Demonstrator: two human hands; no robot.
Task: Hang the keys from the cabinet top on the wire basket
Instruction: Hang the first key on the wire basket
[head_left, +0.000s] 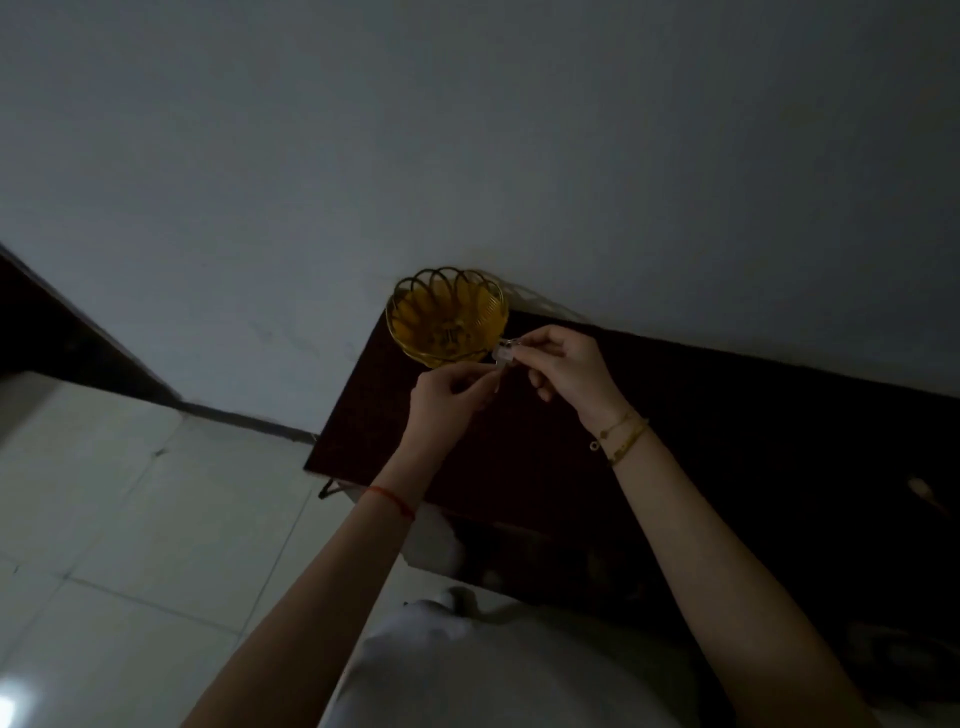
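Note:
A golden wire basket (415, 299) with a looped rim stands at the back left corner of the dark cabinet top (727, 415), against the wall. A small pale key piece (503, 355) sits right at the basket's near right rim. My right hand (566, 364) pinches it from the right. My left hand (449, 395) holds its lower end from below, fingers closed. Whether the keys touch the rim wire is too dim to tell.
A pale wall (467, 156) rises behind the cabinet. Light floor tiles (130, 519) lie to the left, with a dark baseboard along the wall. A small pale object (922, 491) lies on the cabinet top at far right. The scene is dim.

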